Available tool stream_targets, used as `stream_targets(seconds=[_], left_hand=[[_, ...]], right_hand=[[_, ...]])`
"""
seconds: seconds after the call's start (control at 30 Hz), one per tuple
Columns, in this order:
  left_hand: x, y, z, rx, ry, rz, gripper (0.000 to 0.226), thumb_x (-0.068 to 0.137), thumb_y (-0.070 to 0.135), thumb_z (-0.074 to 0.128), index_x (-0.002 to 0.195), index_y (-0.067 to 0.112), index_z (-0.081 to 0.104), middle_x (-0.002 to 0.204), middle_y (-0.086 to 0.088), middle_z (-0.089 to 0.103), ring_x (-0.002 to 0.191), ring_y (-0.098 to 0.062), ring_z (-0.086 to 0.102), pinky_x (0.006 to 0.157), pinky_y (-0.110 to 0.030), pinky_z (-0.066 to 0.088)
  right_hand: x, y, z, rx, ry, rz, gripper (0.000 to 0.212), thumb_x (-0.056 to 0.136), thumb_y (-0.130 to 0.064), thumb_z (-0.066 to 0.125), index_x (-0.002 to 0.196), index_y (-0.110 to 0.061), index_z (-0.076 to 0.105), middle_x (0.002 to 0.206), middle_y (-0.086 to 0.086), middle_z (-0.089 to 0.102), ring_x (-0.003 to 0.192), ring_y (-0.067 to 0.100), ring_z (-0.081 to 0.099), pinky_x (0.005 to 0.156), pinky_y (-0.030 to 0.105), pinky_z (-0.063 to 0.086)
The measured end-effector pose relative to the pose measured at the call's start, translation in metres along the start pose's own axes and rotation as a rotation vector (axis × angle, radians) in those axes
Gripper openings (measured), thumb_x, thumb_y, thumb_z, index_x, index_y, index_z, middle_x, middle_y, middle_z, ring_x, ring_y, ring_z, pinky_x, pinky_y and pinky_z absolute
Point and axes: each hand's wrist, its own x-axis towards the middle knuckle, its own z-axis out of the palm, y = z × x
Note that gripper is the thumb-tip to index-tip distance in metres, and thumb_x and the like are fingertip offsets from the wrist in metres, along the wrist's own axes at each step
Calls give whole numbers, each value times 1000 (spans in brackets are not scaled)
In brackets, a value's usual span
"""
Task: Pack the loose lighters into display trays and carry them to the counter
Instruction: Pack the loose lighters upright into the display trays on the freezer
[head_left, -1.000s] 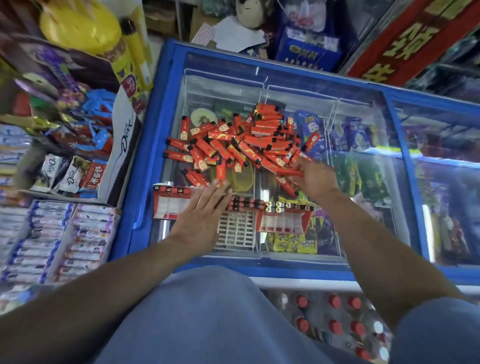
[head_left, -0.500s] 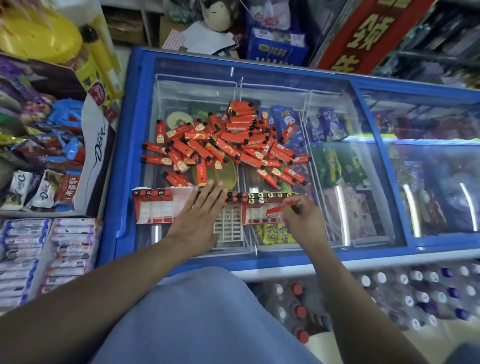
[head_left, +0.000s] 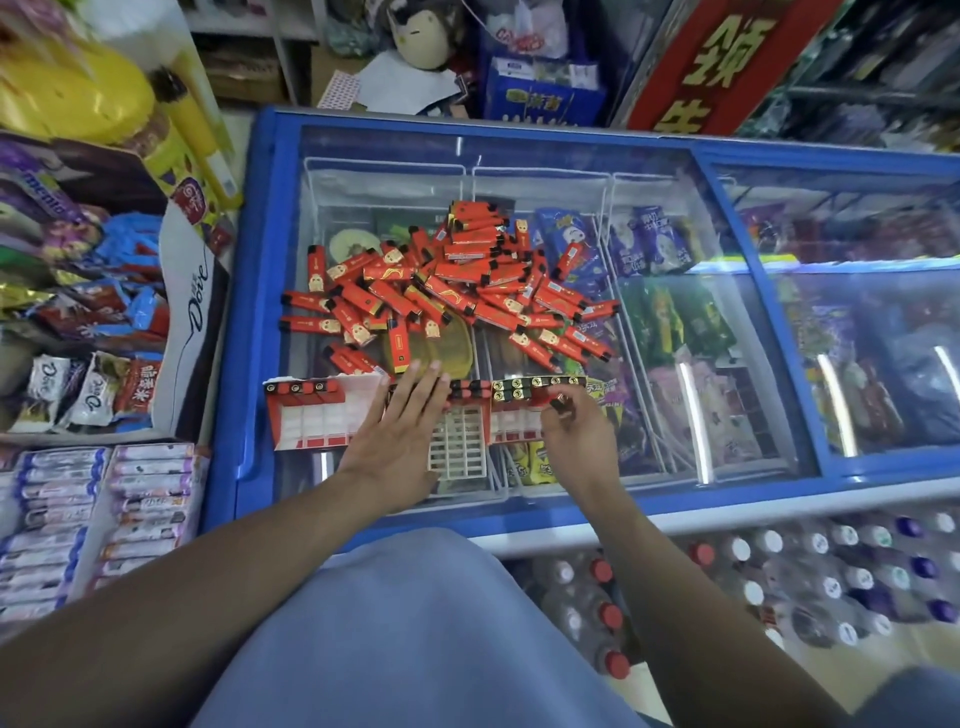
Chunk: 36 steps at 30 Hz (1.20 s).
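**Lighters go slot by slot into trays atop a shop freezer**

A person's left hand (head_left: 397, 431) lies flat, fingers straight, on a display tray (head_left: 462, 441) near the front edge of the freezer lid (head_left: 363, 208), apparently to stop it sliding on the glass. The right hand (head_left: 574, 428) pinches one red lighter (head_left: 557, 402) at the tray's right end, seemingly seating it beside a row already standing there. A second tray (head_left: 311, 415), toward the front-left corner, holds four lighters along its back row, the rest of its cells bare. The loose lighters (head_left: 457, 291) sprawl mid-lid, many unpacked.
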Motion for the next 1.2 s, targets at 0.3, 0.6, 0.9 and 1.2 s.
stream_targets(seconds=[0.3, 0.6, 0.9, 1.2], left_hand=[[0, 2, 0, 10, 7, -17, 125, 88, 59, 60, 152, 12, -35, 165, -9, -34, 153, -30, -31, 127, -52, -5], [-1, 3, -1, 8, -7, -23, 122, 88, 56, 59, 154, 12, -33, 165, -8, -35, 152, -30, -32, 127, -52, -6], [-7, -4, -1, -47, 43, -17, 111, 91, 51, 57, 158, 15, -25, 165, -7, -34, 151, -29, -33, 126, -51, -10], [-8, -24, -13, -87, 100, -233, 108, 93, 58, 53, 161, 15, -20, 163, -11, -38, 149, -32, -38, 124, -57, -13]], right_hand=[[8, 6, -14, -268, 13, -187, 30, 100, -18, 61, 129, -23, 61, 110, -1, 74, 89, 18, 71, 76, 30, 56], [24, 5, -11, -355, 2, -389, 17, 95, -12, 70, 110, -10, 77, 113, 1, 66, 82, 13, 68, 82, 21, 55], [29, -39, -19, -452, -45, -421, 18, 95, -18, 70, 110, -24, 77, 111, -8, 61, 66, 8, 64, 61, 29, 58], [105, -142, 85, -302, -276, -387, 49, 92, -29, 74, 137, -19, 58, 135, 3, 64, 118, 20, 65, 104, 37, 52]])
